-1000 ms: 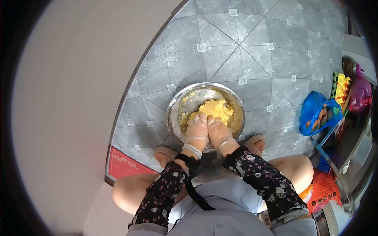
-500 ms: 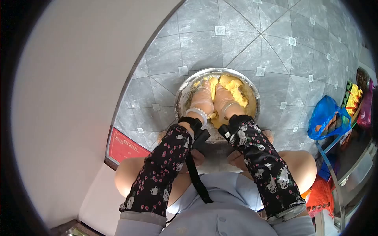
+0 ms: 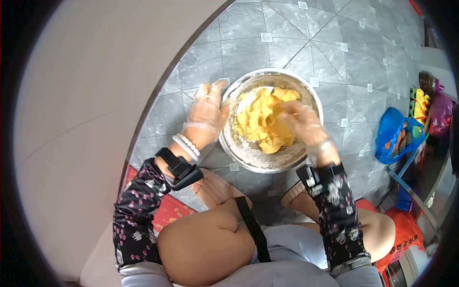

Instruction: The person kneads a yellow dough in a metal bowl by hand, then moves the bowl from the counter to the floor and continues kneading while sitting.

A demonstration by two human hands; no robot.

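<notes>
A mass of rough yellow dough (image 3: 265, 117) lies in a round metal basin (image 3: 267, 165) on the floor, with flour smeared on its inner wall. My left hand (image 3: 206, 112), in a thin clear glove, is at the basin's left rim, fingers apart and holding nothing, thumb close to the edge. Also gloved, my right hand (image 3: 308, 126) reaches over the right side of the basin, its fingertips overlapping the dough and smeared by motion. Black straps with small devices circle both wrists, and a white bead bracelet (image 3: 186, 147) is on the left one.
Grey patterned tiles (image 3: 244, 52) spread around the basin. A pale wall or panel (image 3: 91, 95) bounds the left side, near a red mat (image 3: 172, 213). At right are a blue plastic bag (image 3: 392, 136), a metal rack (image 3: 413, 191) and a red bag (image 3: 401, 234).
Both hands have come out of the dough and parted, the left to the rim, the right to the basin's right side. The dough is now fully visible; the view has shifted and my legs have moved.
</notes>
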